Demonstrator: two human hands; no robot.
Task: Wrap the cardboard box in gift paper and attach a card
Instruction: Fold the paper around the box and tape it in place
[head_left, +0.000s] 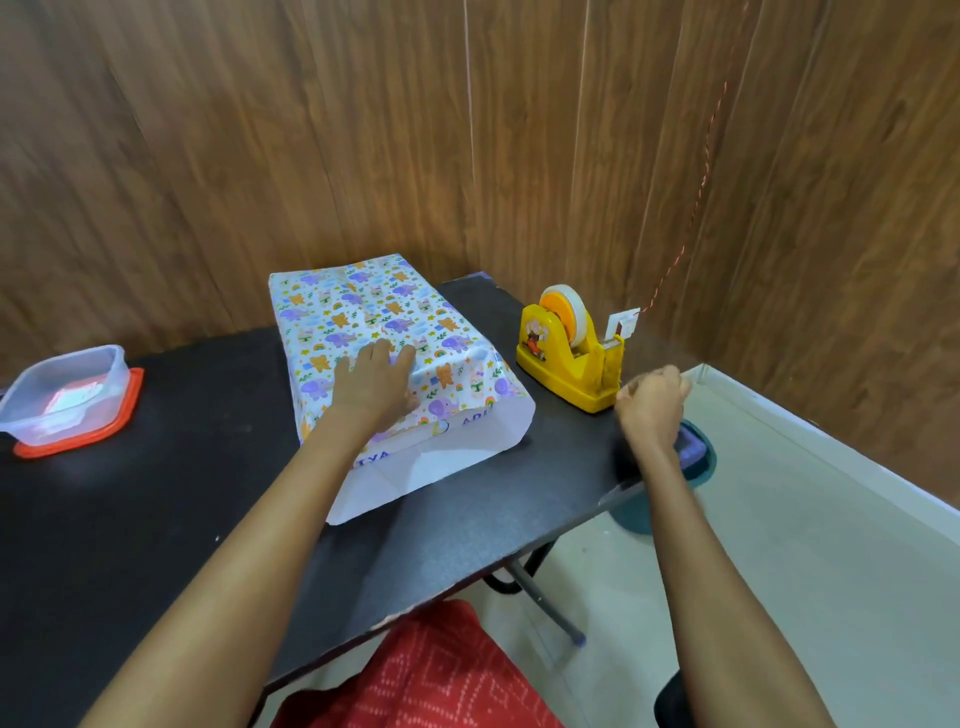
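Presently L hand (376, 376), flat and ungripping, pins animal-print-papered cardboard box (384, 348) mid black counter (208, 519); R hand (653, 402) clenched nr yellow plastic tape dispenser (571, 353), contents indiscernible; risk: untaped near-end flap springs open w/ pressure eased.

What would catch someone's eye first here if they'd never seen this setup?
Probably the box in cartoon-animal gift paper mid-table, with the left hand pressed flat on it and its near end unfolded. Next, the bright yellow tape dispenser to its right, where the right hand is closed beside the cutter.
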